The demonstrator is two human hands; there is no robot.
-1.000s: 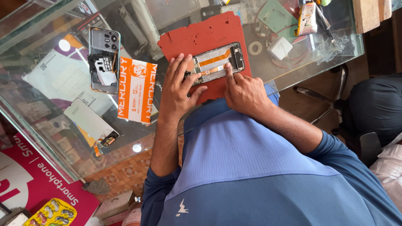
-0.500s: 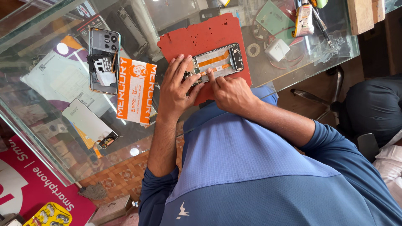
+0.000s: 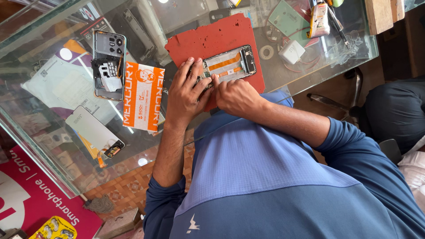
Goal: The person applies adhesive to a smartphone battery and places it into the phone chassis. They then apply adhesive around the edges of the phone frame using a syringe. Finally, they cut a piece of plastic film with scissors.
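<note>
An open phone frame (image 3: 231,65) with orange flex cables lies on a red work mat (image 3: 212,37) on the glass counter (image 3: 53,168). My left hand (image 3: 185,94) grips the frame's left end, fingers spread over it. Just right of it, my right hand (image 3: 239,97) is curled, its fingertips pressing the frame's near edge by the left end. The two hands touch each other. Whether the right hand holds a small tool is hidden.
Left of the mat lie an orange and white packet (image 3: 142,95), a phone back housing (image 3: 108,66) and a loose display panel (image 3: 95,130). A white charger (image 3: 291,52), a tape ring (image 3: 266,52) and a glue tube (image 3: 318,20) sit at the right. A seated person's dark clothing (image 3: 394,110) is beside the counter.
My right hand has slid left along the phone frame, from its right part to the left end beside my left hand. The left hand has stayed on the frame.
</note>
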